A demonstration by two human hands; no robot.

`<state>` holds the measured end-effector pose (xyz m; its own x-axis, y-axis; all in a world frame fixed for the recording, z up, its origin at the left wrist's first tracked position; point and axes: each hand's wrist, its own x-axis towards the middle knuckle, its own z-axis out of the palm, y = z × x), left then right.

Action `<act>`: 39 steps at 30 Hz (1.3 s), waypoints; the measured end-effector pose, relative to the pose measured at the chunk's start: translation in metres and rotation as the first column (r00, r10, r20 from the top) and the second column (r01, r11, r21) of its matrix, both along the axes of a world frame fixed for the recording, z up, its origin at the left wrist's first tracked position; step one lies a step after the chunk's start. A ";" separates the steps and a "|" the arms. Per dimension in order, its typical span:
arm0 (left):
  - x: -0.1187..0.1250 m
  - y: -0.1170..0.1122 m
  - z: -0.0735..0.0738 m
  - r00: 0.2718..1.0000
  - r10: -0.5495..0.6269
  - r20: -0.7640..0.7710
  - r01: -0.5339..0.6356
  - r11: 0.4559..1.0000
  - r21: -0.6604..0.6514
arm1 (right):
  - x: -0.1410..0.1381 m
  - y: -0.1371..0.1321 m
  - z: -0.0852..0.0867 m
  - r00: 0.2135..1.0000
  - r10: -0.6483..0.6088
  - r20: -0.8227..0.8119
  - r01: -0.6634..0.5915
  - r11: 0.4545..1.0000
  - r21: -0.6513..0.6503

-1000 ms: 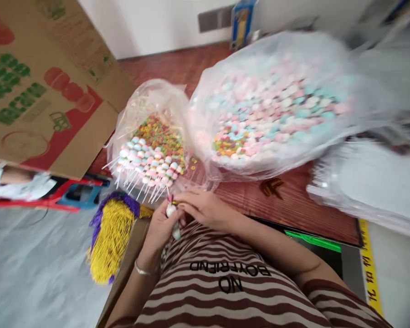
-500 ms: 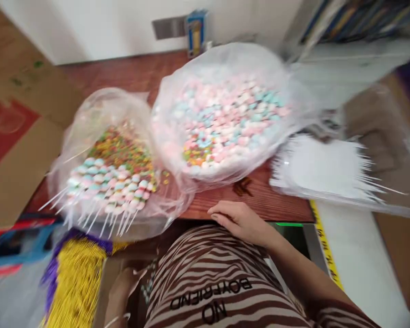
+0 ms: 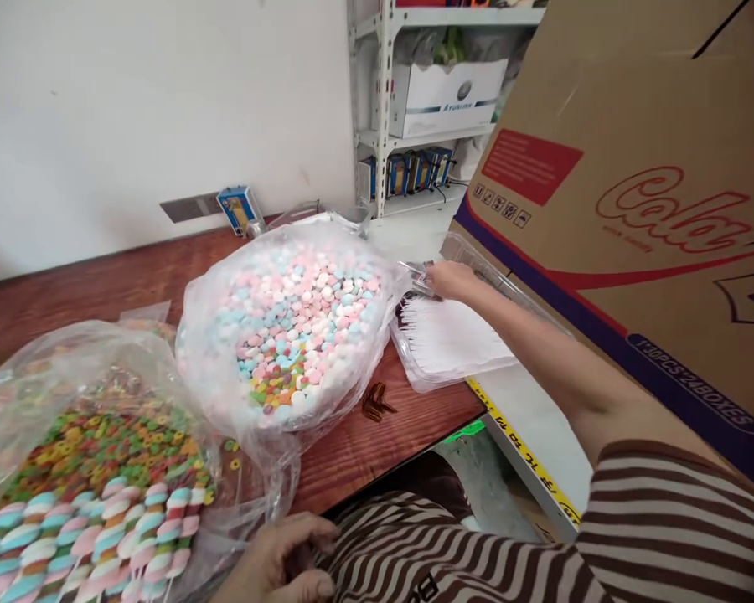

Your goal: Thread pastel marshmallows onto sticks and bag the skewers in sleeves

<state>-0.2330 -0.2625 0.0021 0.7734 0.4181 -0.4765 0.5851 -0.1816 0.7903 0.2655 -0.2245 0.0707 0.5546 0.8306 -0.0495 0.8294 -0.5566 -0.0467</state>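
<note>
My right hand point(image 3: 447, 279) reaches across the wooden table point(image 3: 131, 285) to the clear bag of white sticks point(image 3: 446, 343). My fingers pinch the top edge of that bag. The bag lies just beside the big bag of pastel candies point(image 3: 295, 327). My left hand point(image 3: 282, 563) rests curled by my striped shirt point(image 3: 452, 561), holding nothing.

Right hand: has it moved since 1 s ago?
Yes. The right hand has left the table's near edge by the striped shirt and reached out past the pastel candy bag to the white sticks.
</note>
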 end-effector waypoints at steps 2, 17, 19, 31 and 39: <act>0.011 0.003 -0.005 0.999 -0.010 0.037 0.008 0.999 0.032 | 0.008 0.025 -0.014 1.000 0.008 0.013 -0.008 0.999 -0.031; 0.006 0.002 -0.042 0.999 0.010 0.046 -0.014 0.996 0.087 | 0.038 0.059 -0.061 0.995 0.086 -0.058 -0.088 0.995 -0.036; 0.012 0.001 -0.039 0.999 0.031 0.037 -0.035 0.995 0.090 | 0.037 0.058 -0.064 0.996 0.081 -0.047 -0.082 0.997 -0.015; 0.017 -0.003 -0.047 0.995 0.102 0.000 -0.101 0.989 0.106 | 0.047 -0.048 -0.054 0.924 0.382 0.013 -0.382 0.924 -0.020; 0.038 -0.002 -0.025 1.000 0.015 -0.004 -0.014 0.989 0.148 | 0.016 -0.080 -0.063 0.942 0.316 0.114 -0.298 0.942 -0.153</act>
<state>-0.1947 -0.2644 -0.0230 0.7646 0.4954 -0.4124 0.5925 -0.2882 0.7523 0.2812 -0.3047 0.0082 0.2829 0.9525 -0.1126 0.9542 -0.2675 0.1340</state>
